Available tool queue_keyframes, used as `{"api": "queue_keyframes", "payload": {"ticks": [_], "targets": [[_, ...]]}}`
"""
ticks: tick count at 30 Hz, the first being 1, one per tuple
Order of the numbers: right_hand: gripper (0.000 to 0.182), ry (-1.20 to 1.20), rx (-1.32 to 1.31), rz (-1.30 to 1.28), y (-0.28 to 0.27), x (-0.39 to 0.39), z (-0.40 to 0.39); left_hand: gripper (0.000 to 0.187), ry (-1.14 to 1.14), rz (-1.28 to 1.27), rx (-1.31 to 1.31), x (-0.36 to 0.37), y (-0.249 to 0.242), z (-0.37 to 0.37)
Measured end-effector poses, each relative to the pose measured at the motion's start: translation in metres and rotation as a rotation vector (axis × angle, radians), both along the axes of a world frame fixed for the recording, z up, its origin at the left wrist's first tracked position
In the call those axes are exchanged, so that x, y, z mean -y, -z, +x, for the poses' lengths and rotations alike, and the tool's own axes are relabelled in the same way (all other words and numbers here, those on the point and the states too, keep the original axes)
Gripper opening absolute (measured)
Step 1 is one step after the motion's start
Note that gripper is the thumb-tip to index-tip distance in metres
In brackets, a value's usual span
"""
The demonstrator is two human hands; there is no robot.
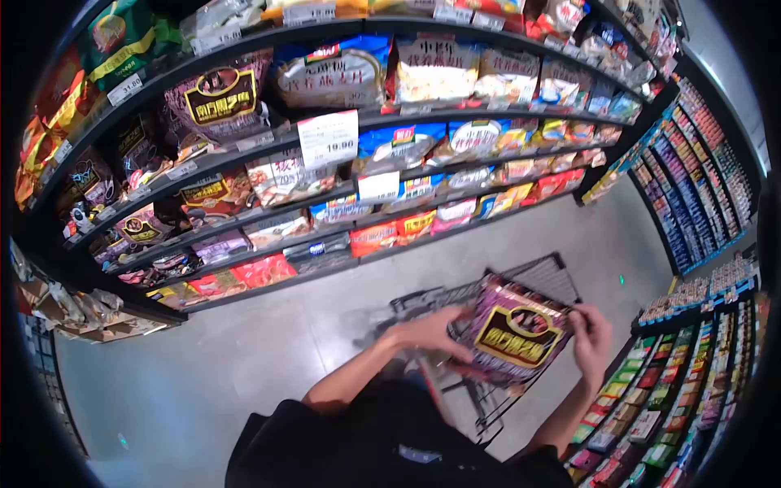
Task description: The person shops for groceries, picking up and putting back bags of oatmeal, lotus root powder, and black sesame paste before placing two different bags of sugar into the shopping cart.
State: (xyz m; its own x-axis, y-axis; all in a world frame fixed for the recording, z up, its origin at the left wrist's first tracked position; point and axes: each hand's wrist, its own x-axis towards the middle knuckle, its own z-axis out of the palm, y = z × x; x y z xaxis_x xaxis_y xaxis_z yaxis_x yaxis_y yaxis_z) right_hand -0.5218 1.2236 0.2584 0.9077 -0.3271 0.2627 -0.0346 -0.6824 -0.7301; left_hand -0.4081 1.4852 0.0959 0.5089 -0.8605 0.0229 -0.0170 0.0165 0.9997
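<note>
A purple bag of packaged food (521, 335) with a black label and yellow characters is held up in front of me, tilted, its printed front facing me. My left hand (439, 332) grips its left side, with the thumb across the lower front edge and the other fingers partly hidden. On the opposite side, my right hand (591, 337) is closed around the right edge near the upper corner. Below and behind the bag is a dark wire shopping cart (543, 278), partly covered by the bag and my arms.
A long shelf unit (325, 199) ahead carries several rows of bagged food, including a similar purple bag (218, 99) at upper left. A price sign (329, 140) hangs from a shelf edge. More stocked shelves (679, 390) stand to the right. Grey floor (268, 346) lies between.
</note>
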Motion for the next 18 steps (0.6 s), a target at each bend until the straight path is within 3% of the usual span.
{"api": "queue_keyframes", "payload": {"ticks": [1,3,5,7,9,10,12,13,14,16,17,18], "targets": [[0.009,-0.020,0.019,0.086,0.008,-0.004,0.003,0.077,0.093,-0.092,-0.093,-0.010,-0.032,-0.005],[0.010,-0.075,0.021,0.231,0.016,-0.016,0.013,0.071,0.042,0.049,-0.257,-0.019,-0.028,-0.024],[0.010,-0.085,0.020,0.235,0.026,-0.028,0.020,0.066,-0.069,-0.051,-0.297,-0.021,-0.005,-0.032],[0.020,-0.124,0.061,0.336,0.049,-0.033,0.020,0.068,-0.073,-0.048,-0.300,-0.036,0.001,-0.034],[0.032,0.060,0.295,0.634,0.061,-0.054,0.012,0.073,-0.208,-0.191,-0.427,-0.053,0.002,-0.039],[0.040,0.110,0.278,0.521,0.079,-0.053,-0.001,0.072,-0.340,-0.249,-0.477,-0.062,-0.004,-0.042],[0.032,0.212,0.317,0.538,0.121,-0.078,-0.033,0.076,-0.389,-0.285,-0.551,-0.089,-0.003,-0.037],[0.018,0.087,0.235,0.495,0.148,-0.082,-0.060,0.077,-0.398,-0.316,-0.592,-0.104,-0.009,-0.033],[0.007,0.178,0.079,0.430,0.158,-0.109,-0.080,0.077,-0.415,-0.325,-0.583,-0.117,-0.014,-0.028],[0.008,-0.015,-0.026,0.147,0.162,-0.166,-0.119,0.072,-0.521,-0.345,-0.577,-0.141,-0.024,-0.023],[0.010,-0.083,-0.222,0.197,0.171,-0.184,-0.137,0.072,-0.528,-0.342,-0.574,-0.150,-0.030,-0.022],[0.014,-0.140,-0.205,0.126,0.186,-0.200,-0.147,0.070,-0.592,-0.378,-0.533,-0.157,-0.036,-0.022]]}}
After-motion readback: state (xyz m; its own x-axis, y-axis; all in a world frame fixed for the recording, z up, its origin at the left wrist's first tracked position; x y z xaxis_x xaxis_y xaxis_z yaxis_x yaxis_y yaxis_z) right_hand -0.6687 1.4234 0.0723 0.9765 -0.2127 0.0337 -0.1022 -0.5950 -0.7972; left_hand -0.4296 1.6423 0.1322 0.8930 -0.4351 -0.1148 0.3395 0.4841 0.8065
